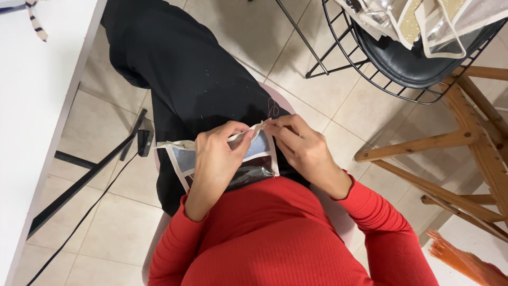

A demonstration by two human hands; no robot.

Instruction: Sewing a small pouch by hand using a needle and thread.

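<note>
I sit with a clear plastic pouch (pixel 182 159) edged in cream fabric trim lying on my lap, over black trousers (pixel 196 74). My left hand (pixel 217 159) pinches the cream trim along the pouch's upper edge between thumb and fingers. My right hand (pixel 301 148) grips the same trim at its right end, fingertips nearly touching those of the left hand. A thin reddish thread (pixel 273 108) loops on the trousers just above the hands. Whether a needle is held I cannot tell. My sleeves are red ribbed knit.
A white table (pixel 37 106) runs along the left, with a black metal leg and a black cable beneath it. A black wire chair (pixel 402 69) at upper right carries more clear trimmed pouches (pixel 423 26). Wooden furniture legs (pixel 465 143) stand at right on beige tiles.
</note>
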